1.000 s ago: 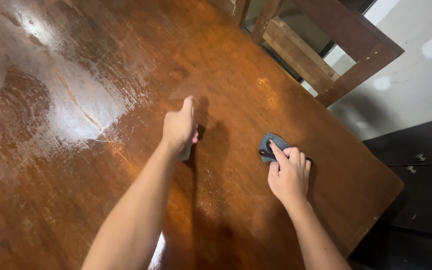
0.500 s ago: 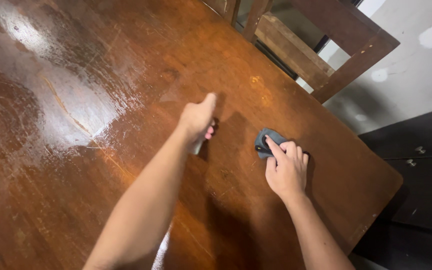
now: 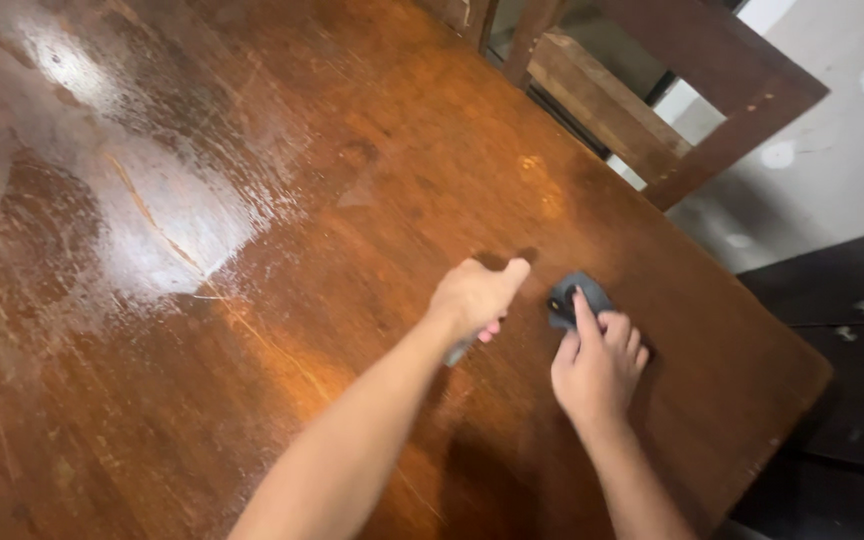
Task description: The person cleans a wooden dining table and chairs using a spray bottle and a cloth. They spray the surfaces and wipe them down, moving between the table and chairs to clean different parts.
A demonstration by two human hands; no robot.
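Note:
My right hand (image 3: 599, 365) lies flat on a small dark grey cloth (image 3: 576, 295), fingers pressing it against the brown wooden table (image 3: 252, 250). Just left of the cloth, my left hand (image 3: 474, 295) is closed around a small pale object, only a sliver of which shows below the fist. The left thumb points toward the cloth. What the object is cannot be made out.
The tabletop is scratched and shiny, with a bright glare patch (image 3: 152, 200) at the left. A wooden chair (image 3: 672, 90) stands at the table's far edge. A dark cabinet (image 3: 852, 330) with small knobs is at the right, beyond the table's corner.
My left hand has swept right and toward me across the table, ending close beside the cloth. My right hand has stayed on the cloth.

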